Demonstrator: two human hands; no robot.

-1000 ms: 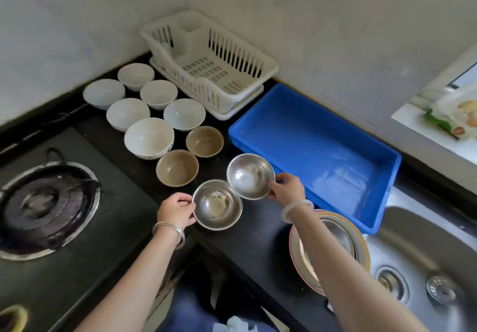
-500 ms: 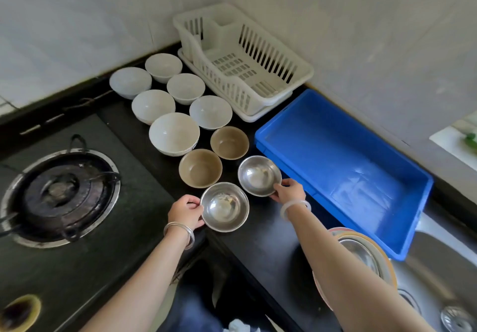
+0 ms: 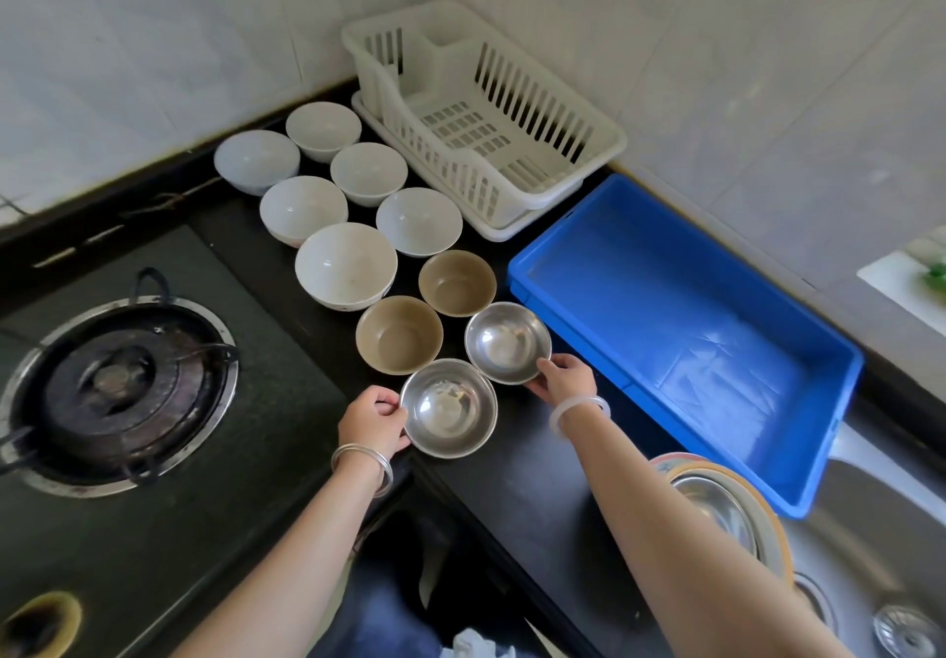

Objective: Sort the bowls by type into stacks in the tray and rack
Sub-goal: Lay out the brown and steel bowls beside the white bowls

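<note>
Left hand: the left hand (image 3: 372, 422) grips the left rim of the near steel bowl (image 3: 449, 407), fingers curled over its edge; silver bangles sit on the wrist.
Right hand: the right hand (image 3: 563, 378) holds the near right rim of the far steel bowl (image 3: 507, 342), thumb on the rim; a pale bangle circles the wrist.
Steel bowls: both sit on the black counter (image 3: 532, 493), just beside each other, rims nearly touching.
Brown bowls: two brown bowls (image 3: 400, 334), just behind the steel pair.
White bowls: six white bowls (image 3: 346, 265) grouped farther back, toward the wall.
Rack: white dish rack (image 3: 517, 110) in the corner, nothing in it.
Tray: blue tray (image 3: 829, 432) to the right of the bowls, with nothing inside.
Stove: gas burner (image 3: 115, 391) at left.
</note>
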